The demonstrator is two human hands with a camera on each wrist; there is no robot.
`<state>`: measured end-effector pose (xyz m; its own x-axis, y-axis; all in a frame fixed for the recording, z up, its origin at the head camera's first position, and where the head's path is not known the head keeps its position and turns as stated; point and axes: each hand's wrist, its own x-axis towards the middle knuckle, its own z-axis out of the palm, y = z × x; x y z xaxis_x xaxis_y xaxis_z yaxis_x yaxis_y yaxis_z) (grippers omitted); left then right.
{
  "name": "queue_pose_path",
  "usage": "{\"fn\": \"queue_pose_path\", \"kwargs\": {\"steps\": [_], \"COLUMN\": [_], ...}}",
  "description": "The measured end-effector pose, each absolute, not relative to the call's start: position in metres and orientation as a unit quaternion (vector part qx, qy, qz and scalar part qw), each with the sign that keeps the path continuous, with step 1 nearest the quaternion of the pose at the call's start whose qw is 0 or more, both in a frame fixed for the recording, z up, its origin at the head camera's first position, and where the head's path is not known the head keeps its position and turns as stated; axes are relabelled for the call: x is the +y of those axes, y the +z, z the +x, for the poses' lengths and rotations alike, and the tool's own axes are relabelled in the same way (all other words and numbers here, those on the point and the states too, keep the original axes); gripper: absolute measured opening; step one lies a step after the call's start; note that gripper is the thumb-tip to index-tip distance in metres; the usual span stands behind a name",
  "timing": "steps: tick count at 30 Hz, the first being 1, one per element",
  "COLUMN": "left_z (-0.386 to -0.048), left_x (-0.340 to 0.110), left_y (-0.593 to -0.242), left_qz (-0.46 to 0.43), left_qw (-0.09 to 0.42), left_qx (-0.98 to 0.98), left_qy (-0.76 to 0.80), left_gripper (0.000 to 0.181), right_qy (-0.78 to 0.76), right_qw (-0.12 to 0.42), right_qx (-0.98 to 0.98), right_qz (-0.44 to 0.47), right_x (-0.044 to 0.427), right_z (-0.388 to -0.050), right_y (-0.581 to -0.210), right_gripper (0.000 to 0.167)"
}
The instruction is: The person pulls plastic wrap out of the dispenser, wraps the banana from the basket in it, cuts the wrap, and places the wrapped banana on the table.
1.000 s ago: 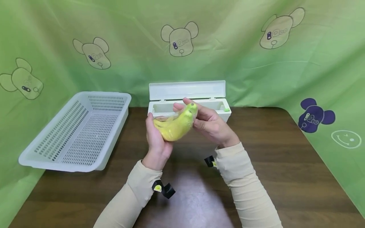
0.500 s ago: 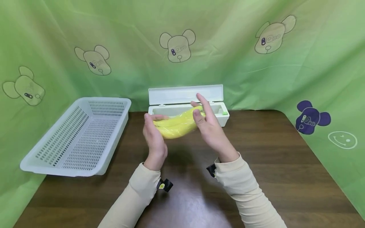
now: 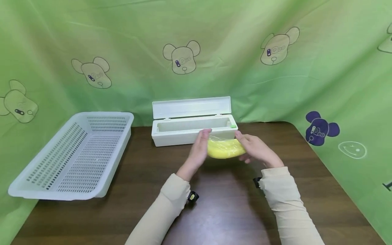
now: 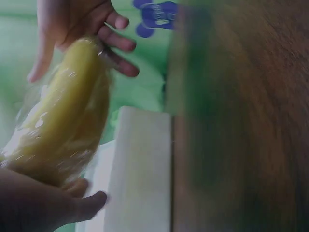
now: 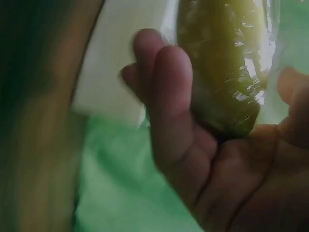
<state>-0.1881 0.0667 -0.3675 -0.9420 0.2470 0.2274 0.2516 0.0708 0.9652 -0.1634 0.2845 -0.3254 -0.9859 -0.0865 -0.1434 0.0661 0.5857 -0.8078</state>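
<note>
Bananas wrapped in clear plastic film are held above the table, in front of a long white box. My left hand grips their left end, fingers curled round it. At the other end, my right hand cups the bananas, thumb on one side and bent fingers on the other. In the right wrist view the banana end rests against the palm. Glossy, wrinkled film covers the fruit in the left wrist view. The box's hinged lid stands raised, and a small green piece sits at its right end.
A white perforated basket occupies the left of the brown wooden table. Green printed cloth hangs behind and along both sides. Black camera mounts sit on both wrists.
Both hands have carried the bananas rightward and lower, from over the box to in front of it. The bananas have turned from slanting to nearly level. The head view has shifted.
</note>
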Motion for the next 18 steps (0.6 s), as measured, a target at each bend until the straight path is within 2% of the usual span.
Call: {"fn": "queue_pose_path", "kwargs": {"steps": [2,5,10,13,18], "left_z": [-0.19,-0.192,-0.191,-0.192,-0.195], "left_x": [0.077,0.087,0.097,0.099,0.098], "left_y": [-0.372,-0.377,-0.382,-0.383,-0.39], "left_qz": [-0.184,-0.187,-0.124,-0.081,-0.05], "left_qw": [-0.057,-0.11,-0.186,-0.191,-0.169], "left_qx": [-0.763,-0.78,-0.687,-0.595,-0.48], "left_qy": [-0.616,-0.586,-0.691,-0.777,-0.859], "left_gripper": [0.071,0.073,0.073,0.072,0.06], "right_qy": [-0.446,-0.442,-0.463,-0.485,-0.531], "right_qw": [0.09,0.092,0.086,0.081,0.09], "right_qx": [0.89,0.891,0.88,0.869,0.84], "right_qz": [0.017,0.042,0.055,0.054,0.065], "right_x": [0.299,0.312,0.315,0.311,0.303], "right_z": [-0.167,-0.171,-0.175,-0.178,-0.183], "right_y": [-0.331,-0.34,-0.347,-0.349,-0.357], "right_gripper": [0.09,0.093,0.093,0.09,0.078]}}
